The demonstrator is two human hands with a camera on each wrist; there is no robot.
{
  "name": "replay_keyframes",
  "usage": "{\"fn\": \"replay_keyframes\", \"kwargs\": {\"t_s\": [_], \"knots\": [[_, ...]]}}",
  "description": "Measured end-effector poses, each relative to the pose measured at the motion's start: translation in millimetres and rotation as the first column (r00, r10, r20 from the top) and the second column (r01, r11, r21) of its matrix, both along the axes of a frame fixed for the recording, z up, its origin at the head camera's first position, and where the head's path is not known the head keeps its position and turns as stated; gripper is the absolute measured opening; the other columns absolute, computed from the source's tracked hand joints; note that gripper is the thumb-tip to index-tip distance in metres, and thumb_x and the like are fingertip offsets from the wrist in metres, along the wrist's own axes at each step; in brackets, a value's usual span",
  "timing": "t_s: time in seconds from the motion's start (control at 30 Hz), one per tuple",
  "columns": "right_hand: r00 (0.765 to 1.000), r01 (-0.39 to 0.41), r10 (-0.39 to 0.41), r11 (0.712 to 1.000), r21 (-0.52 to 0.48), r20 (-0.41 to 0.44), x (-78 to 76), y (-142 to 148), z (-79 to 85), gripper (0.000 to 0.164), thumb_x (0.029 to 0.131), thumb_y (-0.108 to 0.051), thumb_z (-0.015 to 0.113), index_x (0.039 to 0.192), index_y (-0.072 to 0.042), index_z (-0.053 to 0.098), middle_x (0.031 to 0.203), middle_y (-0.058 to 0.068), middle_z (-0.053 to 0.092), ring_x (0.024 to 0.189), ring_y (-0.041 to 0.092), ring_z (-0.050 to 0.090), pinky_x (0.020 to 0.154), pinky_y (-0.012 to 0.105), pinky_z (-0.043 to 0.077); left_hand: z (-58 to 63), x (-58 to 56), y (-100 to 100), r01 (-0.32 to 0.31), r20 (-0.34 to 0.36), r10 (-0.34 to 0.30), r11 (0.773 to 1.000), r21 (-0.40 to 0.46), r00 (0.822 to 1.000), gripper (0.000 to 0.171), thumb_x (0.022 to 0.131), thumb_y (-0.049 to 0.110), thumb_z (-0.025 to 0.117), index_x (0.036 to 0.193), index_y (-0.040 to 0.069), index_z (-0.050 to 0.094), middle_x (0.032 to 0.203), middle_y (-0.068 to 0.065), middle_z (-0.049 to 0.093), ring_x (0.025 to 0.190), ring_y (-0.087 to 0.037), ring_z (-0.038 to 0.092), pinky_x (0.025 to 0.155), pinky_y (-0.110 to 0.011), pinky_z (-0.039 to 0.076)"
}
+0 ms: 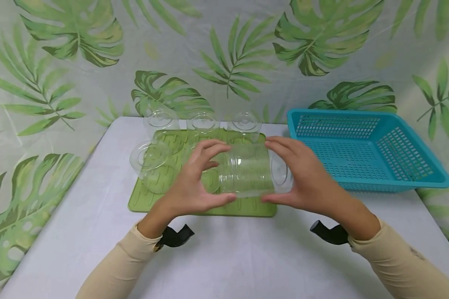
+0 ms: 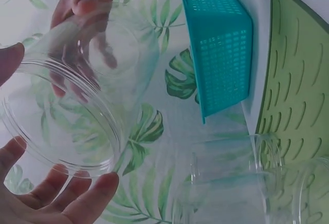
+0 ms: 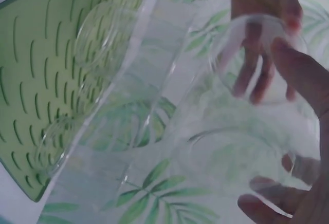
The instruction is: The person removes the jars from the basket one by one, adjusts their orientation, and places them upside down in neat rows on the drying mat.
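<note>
Both hands hold a clear jar (image 1: pixel 250 172) on its side above a green mat. My left hand (image 1: pixel 191 182) grips the end with the threaded rim, its fingertips on the rim in the left wrist view. Around the base end, the fingers and thumb of my right hand (image 1: pixel 308 178) are curved. Through the transparent wall of the jar (image 3: pixel 226 126), the far hand shows in the right wrist view. Several more clear jars (image 1: pixel 149 155) stand on the green ribbed mat (image 1: pixel 209 207), some partly hidden behind the left hand.
A turquoise perforated basket (image 1: pixel 396 182) stands to the right of the mat. White cloth covers the table (image 1: pixel 228 257), and a leaf-patterned curtain (image 1: pixel 247 50) hangs behind it. Black straps (image 1: pixel 177 236) circle both wrists.
</note>
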State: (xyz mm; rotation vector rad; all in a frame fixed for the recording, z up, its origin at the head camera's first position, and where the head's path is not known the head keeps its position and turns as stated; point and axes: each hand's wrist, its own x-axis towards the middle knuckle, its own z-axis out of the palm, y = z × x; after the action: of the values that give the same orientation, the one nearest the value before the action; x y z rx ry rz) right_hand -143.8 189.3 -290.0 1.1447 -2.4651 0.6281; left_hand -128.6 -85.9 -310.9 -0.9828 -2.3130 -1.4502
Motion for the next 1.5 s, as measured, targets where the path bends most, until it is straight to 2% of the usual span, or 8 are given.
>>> {"fn": "replay_keyframes", "kwargs": {"t_s": [0.27,0.53,0.77,0.93,1.03,1.17,1.3,1.5], "knots": [[0.988,0.000,0.015,0.996,-0.094,0.157,3.5,12.4,-2.1,0.108,0.066,-0.045,0.091,0.152,-0.011,0.036,0.154,0.012,0.042,0.141,0.032,0.039,0.106,0.060,0.041,-2.6,-1.4,-5.0,0.036,0.092,-0.044,0.996,0.083,0.995,0.086,0.068,0.010,0.089,0.142,0.011,0.047,0.145,-0.010,0.042,0.132,-0.025,0.047,0.100,-0.037,0.055],[0.978,-0.021,0.061,0.981,-0.191,0.202,3.1,14.8,-5.4,0.116,0.062,-0.027,0.096,0.155,-0.010,0.030,0.157,0.010,0.038,0.141,0.019,0.037,0.109,0.013,0.034,-3.4,-3.6,-5.5,0.055,0.150,-0.076,0.988,0.143,0.986,0.088,0.068,0.002,0.087,0.144,0.007,0.044,0.144,-0.014,0.042,0.131,-0.025,0.046,0.100,-0.038,0.055],[0.923,-0.032,0.153,0.946,-0.323,0.354,-1.6,12.1,-12.6,0.125,0.061,-0.005,0.093,0.159,-0.017,0.016,0.162,0.008,0.029,0.144,0.016,0.034,0.109,0.016,0.037,-6.5,-4.7,-6.2,0.071,0.159,-0.101,0.980,0.183,0.982,0.088,0.070,-0.001,0.084,0.146,0.005,0.039,0.145,-0.015,0.042,0.134,-0.029,0.047,0.100,-0.042,0.055],[0.810,-0.065,0.369,0.828,-0.557,0.456,-6.5,5.8,-23.8,0.126,0.062,0.003,0.088,0.160,-0.016,0.011,0.163,0.012,0.022,0.145,0.022,0.033,0.112,0.023,0.040,-13.1,-6.6,-5.2,0.096,0.158,-0.139,0.963,0.250,0.978,0.088,0.078,0.025,0.084,0.147,0.000,0.035,0.147,-0.020,0.039,0.136,-0.040,0.046,0.101,-0.043,0.054],[0.770,-0.070,0.463,0.745,-0.663,0.439,-9.1,0.9,-33.0,0.123,0.067,-0.010,0.090,0.160,-0.014,0.009,0.163,0.015,0.020,0.144,0.023,0.036,0.111,0.026,0.044,-16.6,-8.1,-3.0,0.104,0.158,-0.157,0.949,0.297,0.975,0.093,0.081,0.043,0.080,0.148,-0.002,0.032,0.147,-0.025,0.037,0.135,-0.044,0.044,0.102,-0.048,0.053],[0.699,-0.050,0.594,0.598,-0.800,0.400,-11.2,-7.6,-44.0,0.120,0.074,-0.030,0.088,0.161,-0.015,0.006,0.164,0.020,0.015,0.142,0.022,0.040,0.112,0.027,0.044,-18.4,-7.8,0.2,0.095,0.174,-0.162,0.937,0.337,0.971,0.100,0.081,0.054,0.076,0.149,-0.003,0.029,0.148,-0.026,0.035,0.136,-0.042,0.043,0.103,-0.055,0.051],[0.615,-0.016,0.702,0.466,-0.885,0.359,-11.2,-13.6,-52.8,0.119,0.076,-0.029,0.087,0.160,-0.014,0.004,0.163,0.014,0.018,0.139,0.019,0.042,0.115,0.026,0.041,-19.0,-6.3,1.2,0.097,0.182,-0.175,0.923,0.371,0.968,0.102,0.081,0.055,0.076,0.149,-0.003,0.028,0.149,-0.026,0.034,0.137,-0.046,0.041,0.103,-0.058,0.049],[0.625,-0.049,0.710,0.451,-0.891,0.325,-9.8,-15.9,-55.2,0.115,0.076,-0.028,0.087,0.159,-0.009,0.009,0.156,0.011,0.030,0.140,0.020,0.043,0.118,0.028,0.039,-22.0,-6.3,-0.3,0.118,0.181,-0.205,0.908,0.403,0.962,0.102,0.081,0.053,0.077,0.146,-0.007,0.027,0.149,-0.031,0.030,0.136,-0.056,0.035,0.103,-0.064,0.046]]}}
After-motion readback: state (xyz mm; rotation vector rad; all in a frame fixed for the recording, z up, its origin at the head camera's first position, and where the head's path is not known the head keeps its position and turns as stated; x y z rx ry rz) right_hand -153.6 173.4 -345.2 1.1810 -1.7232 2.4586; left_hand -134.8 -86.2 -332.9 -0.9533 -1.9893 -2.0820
